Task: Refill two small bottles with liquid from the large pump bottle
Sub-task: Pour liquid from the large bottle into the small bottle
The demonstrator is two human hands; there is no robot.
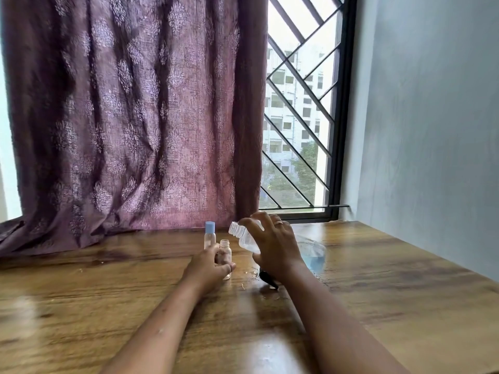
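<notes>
Just below the frame's centre, the left hand (208, 268) grasps the uncapped small bottle (225, 252), upright on the wooden bench (108, 292). The right hand (275, 247) grips the large bottle (244, 237), tilted, its open neck just above the small one's mouth, blue liquid in its base. A blue-capped small bottle (209, 236) stands just behind.

One head-worn view looks forward and slightly down across the surface (108, 306) toward the far curtain (129, 117) and window (297, 117), probably from sitting height. The left hand (208, 267) and right hand (274, 247) appear close, mid-frame.
</notes>
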